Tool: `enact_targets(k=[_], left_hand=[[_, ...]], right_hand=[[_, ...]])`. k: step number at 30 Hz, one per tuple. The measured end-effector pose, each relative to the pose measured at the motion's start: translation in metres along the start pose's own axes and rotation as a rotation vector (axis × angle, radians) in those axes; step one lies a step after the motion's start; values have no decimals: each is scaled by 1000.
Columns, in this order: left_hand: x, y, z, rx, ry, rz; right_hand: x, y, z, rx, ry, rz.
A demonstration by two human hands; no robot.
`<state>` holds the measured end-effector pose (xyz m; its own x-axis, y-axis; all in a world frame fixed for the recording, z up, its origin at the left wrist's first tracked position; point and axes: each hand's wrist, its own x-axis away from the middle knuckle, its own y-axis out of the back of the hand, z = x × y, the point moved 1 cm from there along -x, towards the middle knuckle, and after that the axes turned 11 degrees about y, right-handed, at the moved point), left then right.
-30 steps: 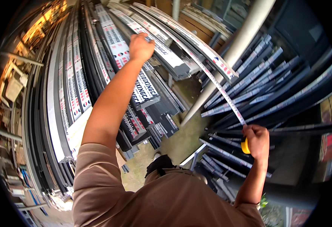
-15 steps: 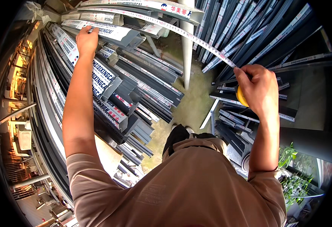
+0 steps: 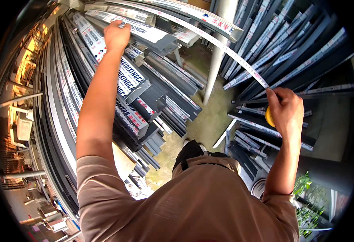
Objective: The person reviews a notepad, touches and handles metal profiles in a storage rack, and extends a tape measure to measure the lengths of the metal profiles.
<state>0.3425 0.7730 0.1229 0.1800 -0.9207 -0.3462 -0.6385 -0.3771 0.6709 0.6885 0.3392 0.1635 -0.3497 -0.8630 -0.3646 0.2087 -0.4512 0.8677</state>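
My right hand [image 3: 286,116] is closed around a yellow tape measure [image 3: 269,117], mostly hidden by the palm. From it a long white tape blade [image 3: 233,53] arcs up and to the left, along a long profile [image 3: 209,21] wrapped in printed film at the top. My left hand [image 3: 117,38] lies at the upper left on another grey metal profile [image 3: 155,36] with white printed film. Its fingers are bent, and a small greyish thing shows by the fingertips, too small to make out.
Stacked metal profiles [image 3: 130,80] fill the left side, their ends jutting toward the middle. A pale upright post [image 3: 216,60] stands beyond them. More dark profiles [image 3: 282,48] lean at the far right. A green plant [image 3: 306,213] is at the lower right.
The whole view has shifted, so the racks and left hand appear further right. My right hand sits lower with the tape measure, the blade still drawn out. The left hand stays on its profile.
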Motion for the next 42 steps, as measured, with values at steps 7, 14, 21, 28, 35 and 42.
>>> enact_targets(k=[7, 14, 21, 28, 35, 42], left_hand=[[8, 1, -5, -7, -29, -75], [-17, -10, 29, -244, -5, -145], [156, 61, -86, 655, -4, -304], [407, 117, -43, 796, -404, 337], [540, 124, 125, 374, 245, 605], [507, 308, 151, 538, 185, 311]], right_hand=[[9, 1, -1, -51, 7, -20], [-5, -8, -20, -65, 130, 47], [-6, -8, -26, 12, 62, 119], [-10, -13, -31, 83, 178, 81], [-7, -3, -17, 140, 199, 89], [-5, -1, -6, 182, 158, 111]])
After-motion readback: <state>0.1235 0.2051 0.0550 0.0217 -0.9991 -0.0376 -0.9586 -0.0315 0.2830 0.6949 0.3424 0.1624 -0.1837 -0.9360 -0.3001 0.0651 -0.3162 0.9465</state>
